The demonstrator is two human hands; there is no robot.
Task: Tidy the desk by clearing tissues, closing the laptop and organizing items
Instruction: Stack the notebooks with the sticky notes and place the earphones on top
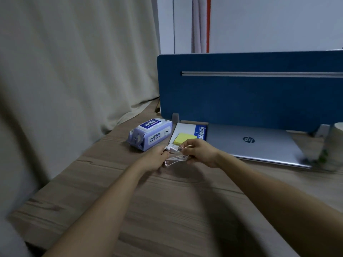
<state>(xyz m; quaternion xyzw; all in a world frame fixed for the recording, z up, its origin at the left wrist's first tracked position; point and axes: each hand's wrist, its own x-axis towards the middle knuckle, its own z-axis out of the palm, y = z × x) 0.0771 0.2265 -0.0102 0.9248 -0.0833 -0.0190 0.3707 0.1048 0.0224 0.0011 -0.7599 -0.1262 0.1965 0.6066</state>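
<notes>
Both hands hold a bundle of thin white earphone cable (176,154) just above the wooden desk (167,210). My left hand (155,159) pinches one end of the loops, and my right hand (200,152) grips the other end. Behind them a silver laptop (259,145) lies shut against the blue divider. A purple wet-wipe pack (150,134) sits to the left, next to a white notebook (187,129) with a yellow sticky-note pad (182,138) on it.
A blue fabric divider (250,93) stands along the desk's back edge. A white mug (332,147) with a green pattern is at the far right. A beige curtain (74,71) hangs to the left, past the desk's left edge.
</notes>
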